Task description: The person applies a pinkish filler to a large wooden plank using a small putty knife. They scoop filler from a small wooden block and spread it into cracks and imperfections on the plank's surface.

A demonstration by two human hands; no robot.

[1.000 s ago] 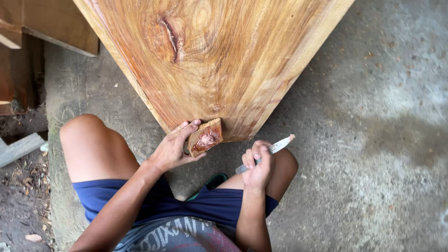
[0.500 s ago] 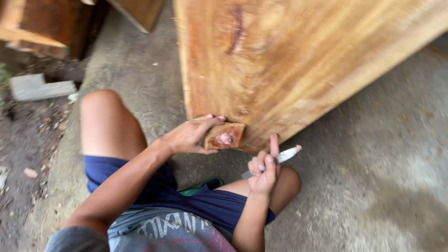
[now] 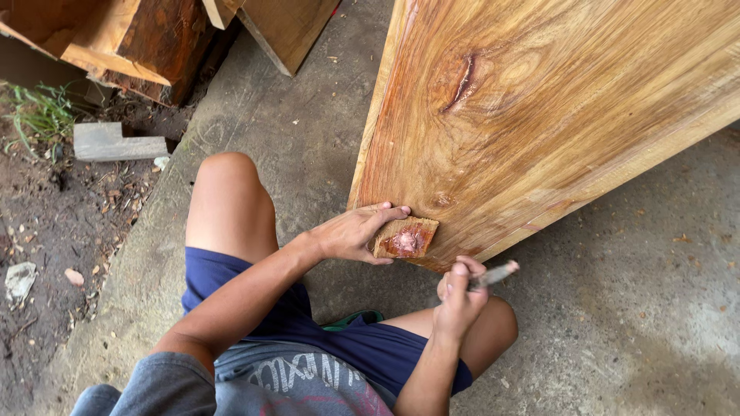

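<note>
Left hand [image 3: 351, 233] presses small wood block [image 3: 406, 238] with reddish smear flat against slab [image 3: 539, 115], near its lower corner. Right hand [image 3: 457, 296] closed around thin pale tool [image 3: 493, 274], now drawn in below slab's bottom edge (earlier held further right). Block unmoved since; filling appears underway. Timber offcuts [image 3: 146, 38] on concrete floor [image 3: 640, 308].
</note>
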